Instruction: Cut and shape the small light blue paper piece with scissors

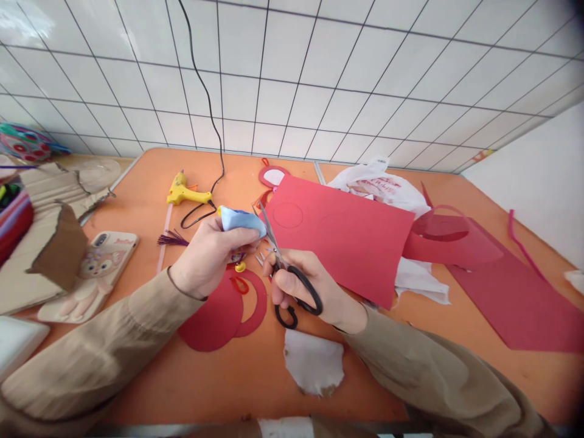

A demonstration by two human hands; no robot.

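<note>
Fingers of the left hand (198, 258) pinch a light-blue piece (238, 222) near centre, likely to steady it; the right hand (327, 287) grasps scissors (274, 244), blades slightly parted alongside (the glue gun (189, 194) lies upper left).

- On my left, cardboard (16, 286) with the phone (109, 252) just right of it.
- Farther back on the table (150, 392), the glue gun (188, 193).
- Left of centre, I see a disc (212, 319) and ring (261, 307) overlapping.
- Right of them, a large sheet (347, 237); behind it, the plastic bag (390, 190).
- Nearest me, the fabric scrap (314, 362).
- Far right, another sheet (515, 298).
</note>
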